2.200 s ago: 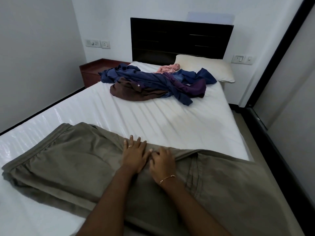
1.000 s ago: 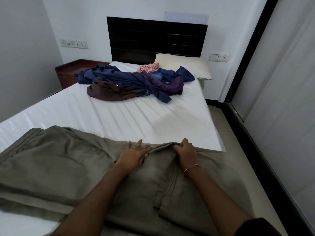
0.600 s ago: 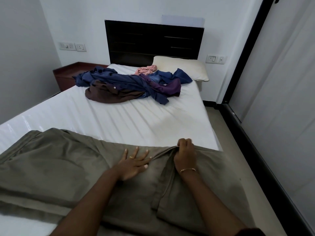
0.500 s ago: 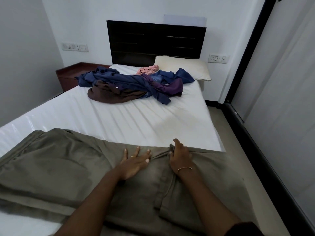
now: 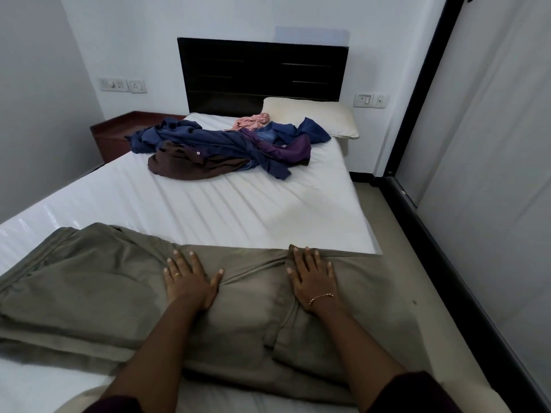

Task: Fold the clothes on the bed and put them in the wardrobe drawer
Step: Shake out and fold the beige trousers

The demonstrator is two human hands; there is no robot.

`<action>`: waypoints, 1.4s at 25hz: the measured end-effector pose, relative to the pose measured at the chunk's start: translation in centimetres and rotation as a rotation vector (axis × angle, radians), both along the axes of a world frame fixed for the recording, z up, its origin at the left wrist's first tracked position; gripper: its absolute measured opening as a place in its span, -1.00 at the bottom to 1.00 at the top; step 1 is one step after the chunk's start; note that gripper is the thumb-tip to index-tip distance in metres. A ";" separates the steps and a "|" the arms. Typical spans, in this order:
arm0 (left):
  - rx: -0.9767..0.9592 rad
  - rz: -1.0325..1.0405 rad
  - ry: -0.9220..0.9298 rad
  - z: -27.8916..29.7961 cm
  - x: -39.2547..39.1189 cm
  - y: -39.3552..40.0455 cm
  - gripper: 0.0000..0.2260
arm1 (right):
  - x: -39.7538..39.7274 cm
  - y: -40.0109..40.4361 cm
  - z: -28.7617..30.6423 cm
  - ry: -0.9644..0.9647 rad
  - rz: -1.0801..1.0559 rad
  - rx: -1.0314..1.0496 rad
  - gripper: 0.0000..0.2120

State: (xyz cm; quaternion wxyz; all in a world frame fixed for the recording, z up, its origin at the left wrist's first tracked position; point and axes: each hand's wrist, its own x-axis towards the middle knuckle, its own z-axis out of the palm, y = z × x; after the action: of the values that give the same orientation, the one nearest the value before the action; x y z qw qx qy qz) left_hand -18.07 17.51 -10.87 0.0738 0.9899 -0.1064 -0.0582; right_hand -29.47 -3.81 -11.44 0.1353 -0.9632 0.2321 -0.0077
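The right hand point(image 5: 313, 278) no longer pinches the olive garment's point(image 5: 89, 278) fold; it lies flat, farther right of the left hand point(image 5: 187, 281).

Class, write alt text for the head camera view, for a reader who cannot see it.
Both hands, left hand and right hand, press flat on an olive garment spread across the near end of a white bed. A pile of unfolded clothes lies near the pillow.

1 bed point(image 5: 208, 210), 1 pillow point(image 5: 310, 116), 1 olive garment point(image 5: 89, 278), 1 heap of clothes point(image 5: 226, 147), 2 hands, left point(image 5: 189, 281) and right point(image 5: 313, 278), 1 bedside cabinet point(image 5: 119, 132).
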 end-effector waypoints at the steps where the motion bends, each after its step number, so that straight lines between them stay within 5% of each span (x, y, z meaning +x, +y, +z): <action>1: 0.015 -0.007 0.010 0.0 -0.1 0.1 -0.24 | -0.8 -0.2 0.0 -0.013 -0.007 0.008 -0.44; 9: 0.115 -0.081 -0.019 1.1 -2.0 -0.2 -0.32 | -8.8 -4.3 0.6 0.113 -0.257 -0.070 -0.53; 21: 0.077 -0.203 0.109 2.0 -2.9 -0.1 -0.32 | -14.6 -6.4 4.4 -0.185 -0.715 0.431 -0.56; 28: 0.089 -0.248 0.179 3.0 -2.3 0.3 -0.43 | -8.6 -0.9 12.3 -0.224 -0.315 0.377 -0.52; 32: 0.073 -0.355 0.193 4.4 -2.1 1.0 -0.54 | -3.4 5.9 12.4 -0.144 -0.093 0.396 -0.64; 35: -0.068 -0.403 0.237 5.2 -1.3 1.7 -0.63 | 0.5 10.7 10.6 -0.068 -0.001 0.389 -0.52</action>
State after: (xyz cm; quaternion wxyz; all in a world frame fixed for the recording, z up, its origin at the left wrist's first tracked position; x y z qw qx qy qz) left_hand -19.32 19.20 -5.70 0.1061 0.9319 -0.2941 -0.1840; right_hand -28.98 6.87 -0.85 0.3266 -0.9180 0.2249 0.0045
